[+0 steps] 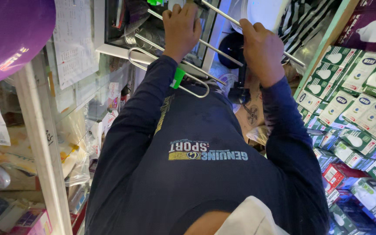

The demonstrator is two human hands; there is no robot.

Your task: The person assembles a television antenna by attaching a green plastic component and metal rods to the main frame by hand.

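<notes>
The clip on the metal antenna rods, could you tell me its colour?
Bright green clip, seen in the head view.

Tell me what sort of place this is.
Likely a small electrical or hardware shop: stacked light bulb boxes fill the right side, a glass display case holds packaged goods, and both hands grip a metal antenna.

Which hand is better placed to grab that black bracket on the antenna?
Probably the right hand. It grips the antenna boom just above the black bracket. The left hand holds the metal rods farther away, across the frame.
</notes>
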